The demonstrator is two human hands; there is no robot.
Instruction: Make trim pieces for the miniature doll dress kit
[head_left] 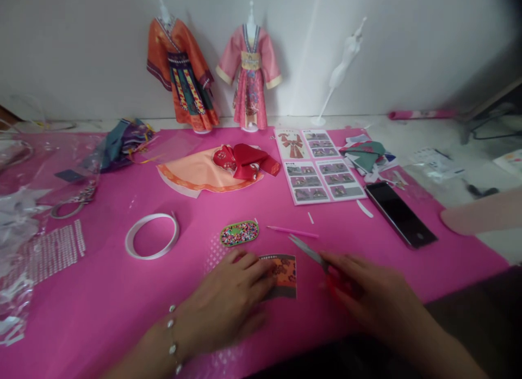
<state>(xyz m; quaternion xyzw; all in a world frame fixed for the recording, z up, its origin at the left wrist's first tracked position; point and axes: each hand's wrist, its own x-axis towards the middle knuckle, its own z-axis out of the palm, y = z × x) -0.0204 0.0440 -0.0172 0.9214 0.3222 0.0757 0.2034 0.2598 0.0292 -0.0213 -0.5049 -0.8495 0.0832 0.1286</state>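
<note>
My right hand (362, 286) is wrapped round the red handles of a pair of scissors (312, 254); their blades point up and left above the pink mat. My left hand (234, 289) has its fingers bent over the left end of a patterned fabric piece (285, 275), orange with dark flowers and a dark border. That grip is partly hidden and a little blurred. Just beyond the left fingers sits a small oval tray of coloured beads (240, 233). A pink pencil (292, 232) lies by the scissor tips.
A roll of white tape (151, 236) lies left, near plastic bags (24, 205). Behind are a peach and red garment (212, 169), an instruction sheet (322, 167) and a phone (402, 213). Two dressed doll stands (181, 74) and a bare mannequin (345, 61) stand by the wall.
</note>
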